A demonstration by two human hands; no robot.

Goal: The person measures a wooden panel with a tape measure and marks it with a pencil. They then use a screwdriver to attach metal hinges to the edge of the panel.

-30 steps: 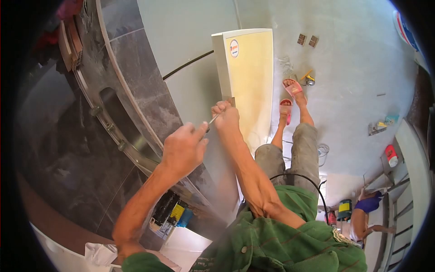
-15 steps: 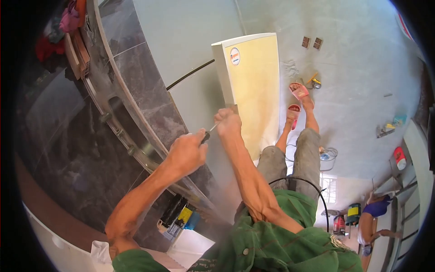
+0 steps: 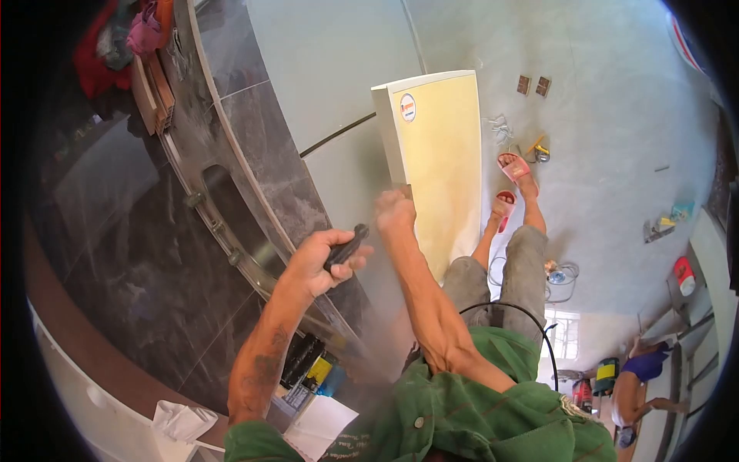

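1. The left hand (image 3: 323, 262) is closing around a dark tool (image 3: 346, 245), its tip sticking out toward the panel (image 3: 439, 154).
2. The right hand (image 3: 395, 212) is pressing, fisted, against the panel's edge, just beside the tool.

- left hand (image 3: 327, 258) is seen raised in front of the chest, back of the hand turned toward the camera.
- left fingers are wrapped tight around a dark handle (image 3: 346, 246); thumb is laid along its side.
- left wrist is held nearly straight; forearm is angled up and to the right from a bent elbow, dark marks noted on the skin.
- right hand (image 3: 395, 212) is recorded just beyond and to the right of the left hand, the two close but apart.
- right fingers are curled into a fist, slightly blurred; contents cannot be determined.
- right arm is extended forward, almost straight, forearm tendons visibly tensed.
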